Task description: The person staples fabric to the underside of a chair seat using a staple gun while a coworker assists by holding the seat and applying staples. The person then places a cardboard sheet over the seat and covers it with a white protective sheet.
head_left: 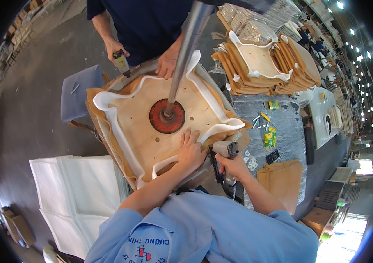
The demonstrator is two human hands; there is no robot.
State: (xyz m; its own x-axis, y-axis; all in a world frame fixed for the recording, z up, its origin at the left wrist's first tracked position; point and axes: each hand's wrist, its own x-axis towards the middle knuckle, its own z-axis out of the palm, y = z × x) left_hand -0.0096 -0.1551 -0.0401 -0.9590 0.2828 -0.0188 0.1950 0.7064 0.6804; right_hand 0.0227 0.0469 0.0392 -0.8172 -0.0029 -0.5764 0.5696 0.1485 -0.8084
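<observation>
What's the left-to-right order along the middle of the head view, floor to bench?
White sheet stack → blue stool → wooden seat board → red press disc → left hand → right hand with the staple gun → staple boxes → tan fabric pieces.

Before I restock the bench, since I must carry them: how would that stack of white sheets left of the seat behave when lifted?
The white sheets would probably flop: they lie flat in thin layers with loose, uneven edges. Each one looks light, though the whole stack likely has some weight. Layers might slide apart, since nothing visible binds them.
</observation>
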